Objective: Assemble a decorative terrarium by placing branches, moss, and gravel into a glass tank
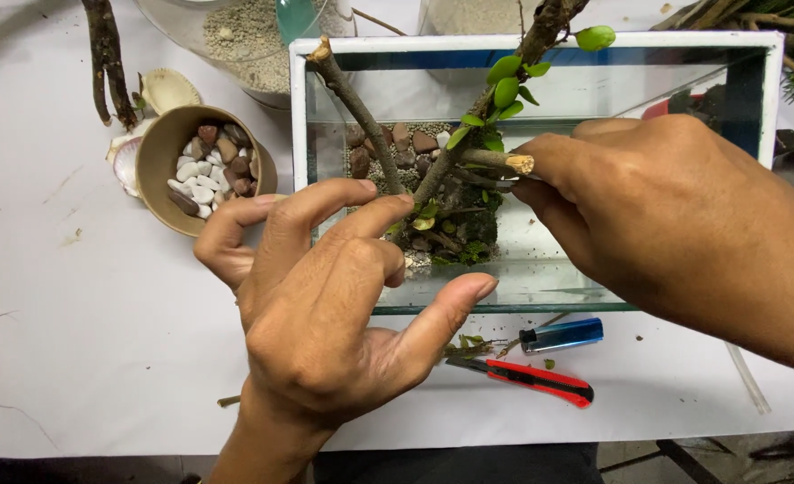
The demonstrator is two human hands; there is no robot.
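Pinching a cut twig (496, 161) at centre frame, your right hand (675, 215) has its fingertips pressed together on the stub's pale end. Your left hand (325, 296) is spread, fingertips touching a forked branch (361, 108) that stands in the glass tank (540, 43) among moss and pebbles. At left sits a cup (159, 157) of stones. Below the tank lie a lighter (563, 335) and a red knife (531, 376).

right hand (675, 215): forearm cut off at right edge, fingertips hide what they pinch | branch (469, 143): top cut off | glass bowl (236, 36): upper part out of frame | left hand (325, 296): covers tank's (540, 43) front-left corner
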